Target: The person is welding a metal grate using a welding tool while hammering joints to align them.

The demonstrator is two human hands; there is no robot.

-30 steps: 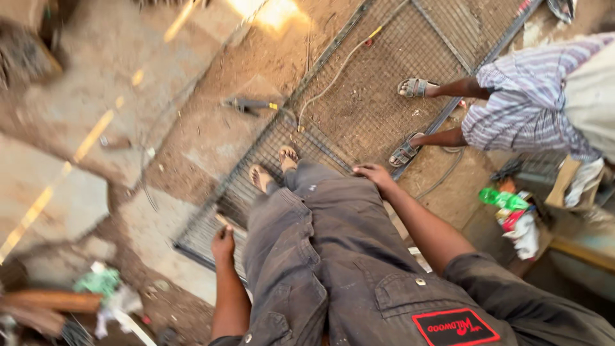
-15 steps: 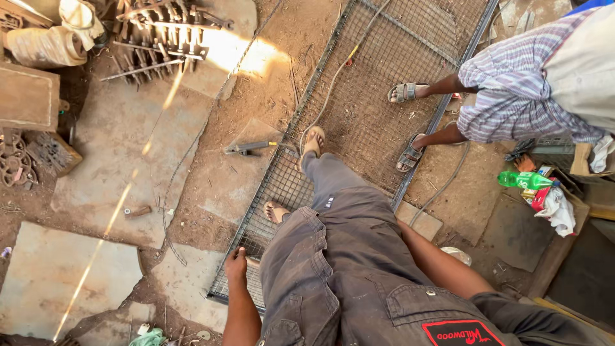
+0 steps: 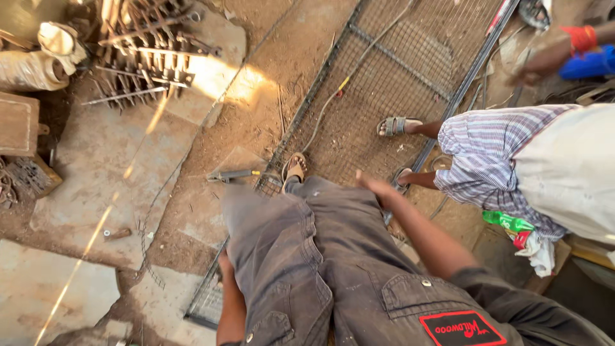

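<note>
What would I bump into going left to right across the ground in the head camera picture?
Wooden box → pile of metal spikes → hammer-like tool → wire mesh frame → green bottle.

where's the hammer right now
In the head view the hammer lies on the dirt left of centre, just outside the wire mesh panel's near corner, beside the person's sandalled foot.

Head camera looks steeply down, close over legs, mesh panel (image 3: pixel 384 96) probably beneath.
</note>
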